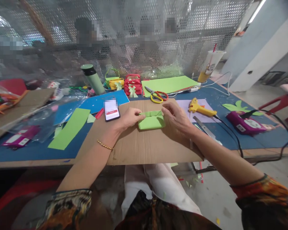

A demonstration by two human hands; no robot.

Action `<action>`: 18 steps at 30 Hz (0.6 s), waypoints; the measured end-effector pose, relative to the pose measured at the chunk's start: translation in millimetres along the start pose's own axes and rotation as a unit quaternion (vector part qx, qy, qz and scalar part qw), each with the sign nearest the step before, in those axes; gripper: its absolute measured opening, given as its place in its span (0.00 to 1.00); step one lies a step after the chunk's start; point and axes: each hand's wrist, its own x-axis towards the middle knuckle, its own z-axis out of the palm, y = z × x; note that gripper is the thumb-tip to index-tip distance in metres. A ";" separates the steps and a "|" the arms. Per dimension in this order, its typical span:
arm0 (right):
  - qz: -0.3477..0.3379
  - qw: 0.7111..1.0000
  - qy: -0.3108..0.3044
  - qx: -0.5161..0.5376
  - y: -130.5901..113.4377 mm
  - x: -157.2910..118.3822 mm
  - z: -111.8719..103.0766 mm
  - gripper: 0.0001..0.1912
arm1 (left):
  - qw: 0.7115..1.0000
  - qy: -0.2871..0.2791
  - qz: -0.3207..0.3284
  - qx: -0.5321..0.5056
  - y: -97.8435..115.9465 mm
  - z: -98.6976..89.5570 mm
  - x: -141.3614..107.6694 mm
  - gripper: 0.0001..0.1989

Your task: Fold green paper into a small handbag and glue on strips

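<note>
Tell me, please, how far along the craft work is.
The small red bags and yellow bag, bearing green bows, look done. The left hand and right hand have a folded green piece between them. Probably remaining: its bow, as none shows.

Soft, dim daylight-like light; 1 bright tube upper right; soft shadows; edges stretched.
</note>
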 end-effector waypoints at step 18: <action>-0.105 0.991 0.003 -0.085 -2.3 -17.3 -8.9 0.09 | 0.978 0.079 0.077 0.175 6.1 -21.0 -7.1 0.08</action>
